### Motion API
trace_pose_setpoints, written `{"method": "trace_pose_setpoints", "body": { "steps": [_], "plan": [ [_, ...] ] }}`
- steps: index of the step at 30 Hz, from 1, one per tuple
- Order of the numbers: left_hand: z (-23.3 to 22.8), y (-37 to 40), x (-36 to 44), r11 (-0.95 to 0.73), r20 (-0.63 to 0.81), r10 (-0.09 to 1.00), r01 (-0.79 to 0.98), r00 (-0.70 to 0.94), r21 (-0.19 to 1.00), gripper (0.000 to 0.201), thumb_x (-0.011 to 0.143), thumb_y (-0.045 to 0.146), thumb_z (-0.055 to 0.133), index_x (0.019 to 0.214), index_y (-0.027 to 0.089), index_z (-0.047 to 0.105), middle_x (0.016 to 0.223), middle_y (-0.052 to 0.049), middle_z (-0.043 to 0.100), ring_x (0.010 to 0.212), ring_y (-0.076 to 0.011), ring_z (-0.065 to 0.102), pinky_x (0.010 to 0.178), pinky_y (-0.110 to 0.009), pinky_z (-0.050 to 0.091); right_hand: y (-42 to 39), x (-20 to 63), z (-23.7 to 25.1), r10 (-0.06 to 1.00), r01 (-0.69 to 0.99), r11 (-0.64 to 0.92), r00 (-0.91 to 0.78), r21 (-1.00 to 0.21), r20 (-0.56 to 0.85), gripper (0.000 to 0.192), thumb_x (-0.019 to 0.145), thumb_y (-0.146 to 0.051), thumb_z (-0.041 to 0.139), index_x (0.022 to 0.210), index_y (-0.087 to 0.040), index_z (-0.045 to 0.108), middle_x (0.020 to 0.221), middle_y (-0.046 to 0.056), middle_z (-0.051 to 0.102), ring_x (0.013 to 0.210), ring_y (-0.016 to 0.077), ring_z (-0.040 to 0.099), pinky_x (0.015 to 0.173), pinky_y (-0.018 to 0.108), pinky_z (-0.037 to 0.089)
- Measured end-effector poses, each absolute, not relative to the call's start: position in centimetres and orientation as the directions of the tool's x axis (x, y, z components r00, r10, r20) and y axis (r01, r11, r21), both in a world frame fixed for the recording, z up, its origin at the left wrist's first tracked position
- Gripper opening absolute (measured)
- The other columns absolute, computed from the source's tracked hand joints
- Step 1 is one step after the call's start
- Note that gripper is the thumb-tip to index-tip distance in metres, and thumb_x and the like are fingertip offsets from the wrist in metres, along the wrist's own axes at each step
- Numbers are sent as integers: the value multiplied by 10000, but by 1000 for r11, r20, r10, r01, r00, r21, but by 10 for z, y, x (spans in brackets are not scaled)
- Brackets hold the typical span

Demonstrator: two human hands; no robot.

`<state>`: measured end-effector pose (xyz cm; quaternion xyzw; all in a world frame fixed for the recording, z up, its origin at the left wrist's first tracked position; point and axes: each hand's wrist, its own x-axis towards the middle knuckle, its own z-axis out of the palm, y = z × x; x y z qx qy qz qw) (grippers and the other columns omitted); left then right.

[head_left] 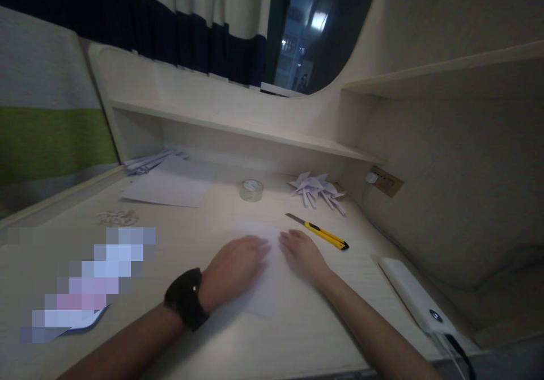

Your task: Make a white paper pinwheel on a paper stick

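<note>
A white sheet of paper (262, 299) lies on the desk in front of me. My left hand (236, 266), with a black watch on its wrist, rests palm down across the sheet. Its fingers point right and are blurred by motion. At the sheet's right edge is my right hand (302, 255), fingers stretched toward the left one and slightly smeared. Neither hand shows anything gripped. Just beyond my right hand lies a yellow utility knife (325, 235) with its blade out.
Clear tape (251, 190) sits at the back, left of folded paper pinwheels (317, 187). Back left are white sheets (170, 184) and rolled paper (148, 161). Small pale pieces (117, 217) lie near a pixelated object (89, 289). A white power bank (412, 292) with cables lies right.
</note>
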<state>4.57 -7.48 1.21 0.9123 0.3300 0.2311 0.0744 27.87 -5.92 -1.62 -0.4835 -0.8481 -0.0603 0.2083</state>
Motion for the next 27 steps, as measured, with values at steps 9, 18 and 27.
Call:
{"method": "trace_pose_setpoints", "body": {
  "steps": [9,18,27],
  "plan": [
    [-14,-142,57,-827,278,561,521,779,210,353,879,305,518,1215,203,551,1269,-108,577,1159,-282,521,1006,-465,355,-44,285,-12,811,888,459,-427,17,400,163,873,-174,520,847,-172,681,865,83,707,965,200,595,885,318,417],
    [4,-38,78,-876,364,476,470,801,110,369,907,141,387,1248,119,530,1278,-127,571,1226,-243,476,1027,-398,347,-35,287,-11,806,898,435,-423,70,415,173,879,-225,520,801,-173,666,800,75,689,875,200,585,821,303,412],
    [-26,4,86,-832,372,552,524,746,182,403,965,268,300,1287,171,521,1352,-103,516,1271,-244,431,1047,-434,298,-20,281,0,817,889,385,-453,246,358,185,890,-272,519,781,-168,627,805,91,652,849,238,566,770,346,394]
  ]
}}
